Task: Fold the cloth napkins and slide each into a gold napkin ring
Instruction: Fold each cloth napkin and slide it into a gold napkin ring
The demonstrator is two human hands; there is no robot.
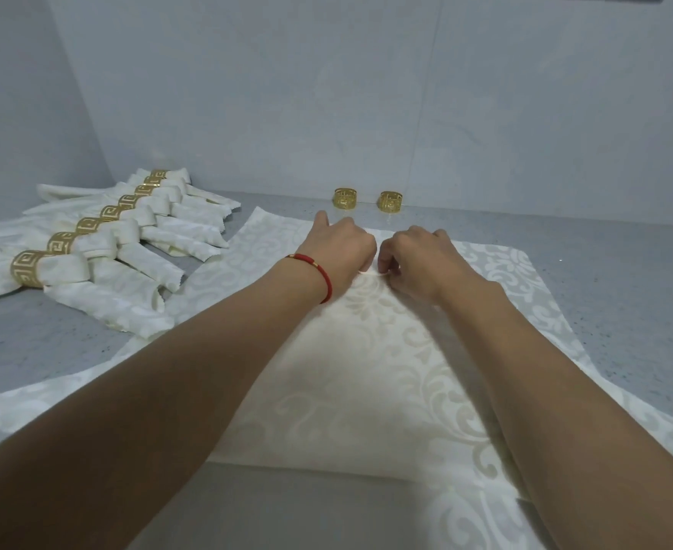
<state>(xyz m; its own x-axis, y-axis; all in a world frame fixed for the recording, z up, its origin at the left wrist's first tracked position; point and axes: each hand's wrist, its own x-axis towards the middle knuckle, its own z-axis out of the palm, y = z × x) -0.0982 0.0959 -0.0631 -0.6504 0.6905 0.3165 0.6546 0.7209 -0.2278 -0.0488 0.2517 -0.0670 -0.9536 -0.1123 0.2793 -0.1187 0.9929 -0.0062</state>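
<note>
Head view: left hand (340,248) and right hand (416,258), fingers curled, pinch napkin (366,375) fold on desk (624,279); two rings (368,200) beyond.

Both hands out over the cream napkin (350,375): left hand (340,248) and right hand (416,260) side by side, pinching its raised fold. Two loose gold rings (345,199) just beyond. Row of ringed napkins (100,248) lined up far left.
</note>
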